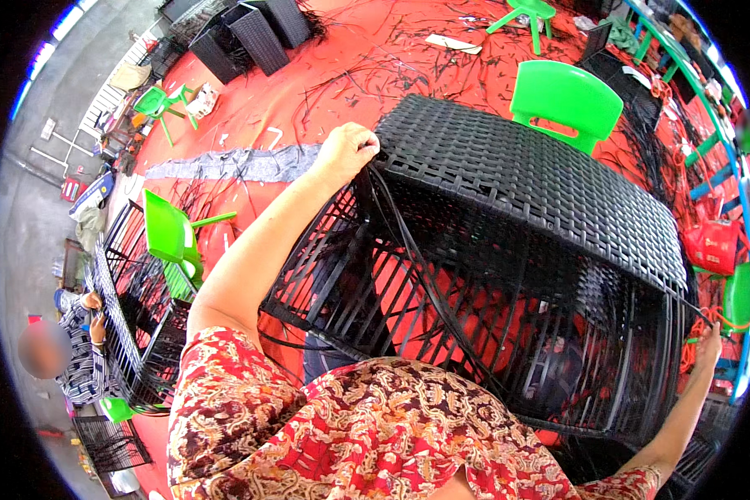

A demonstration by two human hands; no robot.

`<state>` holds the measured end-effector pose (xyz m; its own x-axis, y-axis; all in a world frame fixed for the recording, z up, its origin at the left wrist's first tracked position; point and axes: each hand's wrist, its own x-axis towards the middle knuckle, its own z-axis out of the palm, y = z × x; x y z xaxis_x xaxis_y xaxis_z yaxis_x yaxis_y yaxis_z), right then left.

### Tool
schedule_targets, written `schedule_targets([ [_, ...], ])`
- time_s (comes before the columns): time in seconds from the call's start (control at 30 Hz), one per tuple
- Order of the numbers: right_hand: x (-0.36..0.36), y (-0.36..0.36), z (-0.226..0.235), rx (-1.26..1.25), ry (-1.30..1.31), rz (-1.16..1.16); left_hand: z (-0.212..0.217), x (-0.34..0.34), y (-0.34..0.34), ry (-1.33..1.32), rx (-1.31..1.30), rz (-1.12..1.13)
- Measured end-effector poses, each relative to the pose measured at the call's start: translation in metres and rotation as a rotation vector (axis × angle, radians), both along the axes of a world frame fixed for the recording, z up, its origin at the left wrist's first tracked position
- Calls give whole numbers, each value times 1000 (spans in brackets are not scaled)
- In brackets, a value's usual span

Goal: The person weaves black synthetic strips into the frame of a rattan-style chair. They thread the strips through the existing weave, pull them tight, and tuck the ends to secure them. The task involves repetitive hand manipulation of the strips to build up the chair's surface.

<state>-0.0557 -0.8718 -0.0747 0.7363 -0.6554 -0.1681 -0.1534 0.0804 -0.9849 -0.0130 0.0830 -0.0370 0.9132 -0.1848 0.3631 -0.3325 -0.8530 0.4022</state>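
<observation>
Black woven rattan-style box frame (508,250), tipped on the red floor mat (342,75) before the person.

Left hand (346,154) is closed, pinching long black plastic weaving strands (417,267) at the frame's upper corner; right hand (708,340) grips a strand at the far lower corner (fingers barely visible). Pulled unevenly, a strand could slip or kink. A green plastic chair (565,100) stands behind.

right hand (710,340): fingers hidden by black woven frame (525,250) | co-worker's face blurred
</observation>
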Motion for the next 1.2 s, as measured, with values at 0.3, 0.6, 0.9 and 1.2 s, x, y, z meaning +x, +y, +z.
schedule_targets([
  [0.3, 1, 85, 70, -997, 678, 351, -10, 5, 8, -58, 27, -118],
  [0.6, 30, 473, 183, -986, -108, 919, -14, 11, 13, 64, -77, -181],
  [0.9, 56, 653, 67, -836, -372, 1235, -19, 29, 1, 47, -156, -238],
  [1.2, 76, 671, 68, -1196, -315, 1401, -24, 21, 4, 96, -173, -193],
])
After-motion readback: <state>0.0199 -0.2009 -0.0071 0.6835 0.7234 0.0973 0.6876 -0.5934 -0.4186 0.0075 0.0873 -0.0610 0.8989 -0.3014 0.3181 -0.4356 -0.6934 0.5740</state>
